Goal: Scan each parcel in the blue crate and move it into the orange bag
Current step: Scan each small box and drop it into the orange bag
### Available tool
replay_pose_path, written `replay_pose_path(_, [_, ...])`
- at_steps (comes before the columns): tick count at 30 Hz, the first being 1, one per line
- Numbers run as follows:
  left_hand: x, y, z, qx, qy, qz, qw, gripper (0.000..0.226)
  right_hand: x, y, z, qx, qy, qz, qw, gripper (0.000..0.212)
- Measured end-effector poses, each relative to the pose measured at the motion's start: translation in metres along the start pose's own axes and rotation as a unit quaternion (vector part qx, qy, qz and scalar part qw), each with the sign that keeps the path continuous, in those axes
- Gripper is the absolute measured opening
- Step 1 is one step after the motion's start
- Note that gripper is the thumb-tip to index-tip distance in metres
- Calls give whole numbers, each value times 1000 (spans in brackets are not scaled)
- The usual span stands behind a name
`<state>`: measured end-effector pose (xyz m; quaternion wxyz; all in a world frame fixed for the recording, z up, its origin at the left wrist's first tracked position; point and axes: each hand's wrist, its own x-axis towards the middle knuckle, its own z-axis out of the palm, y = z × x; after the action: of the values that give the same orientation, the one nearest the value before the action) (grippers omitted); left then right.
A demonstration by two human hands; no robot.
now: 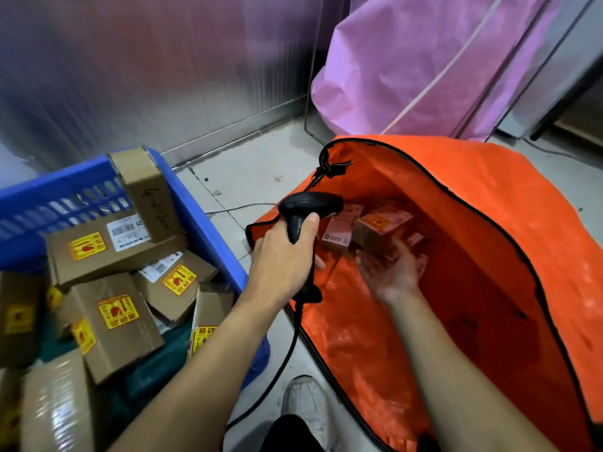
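Observation:
A blue crate (202, 216) at the left holds several brown cardboard parcels (114, 321) with yellow-red stickers; one tall box (150, 194) leans against its far corner. The orange bag (489, 207) lies open at the right. Inside it rest a brown stickered parcel (380, 225) and a pinkish one (339, 230). My left hand (280, 256) grips a black handheld scanner (310, 203) over the bag's near rim. My right hand (388, 272) is inside the bag, palm up with fingers spread, its fingertips at the base of the brown parcel.
The scanner's black cable (284, 360) hangs down to the tiled floor between crate and bag. A white shoe (306, 406) stands below it. A pink cloth cover (424, 60) rises behind the bag, and a corrugated wall (146, 76) stands behind the crate.

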<state>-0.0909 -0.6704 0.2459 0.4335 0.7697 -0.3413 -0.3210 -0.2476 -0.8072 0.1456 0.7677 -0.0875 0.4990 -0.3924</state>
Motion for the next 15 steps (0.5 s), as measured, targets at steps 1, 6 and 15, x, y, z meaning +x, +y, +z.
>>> replay_pose_path(1, [-1,0,-1,4,1,5,1000,39,-1,2,-3,-18,0,-1,1000,44])
replay_pose_path(6, [-10,4,-12,-39,-13,-10,999,40,-33,14,-11,-119,-48,-12,992,39])
replay_pose_path(15, [-54,45,-71,-77,9,5,997,48,-142,7,60,-277,-158,-40,947,23])
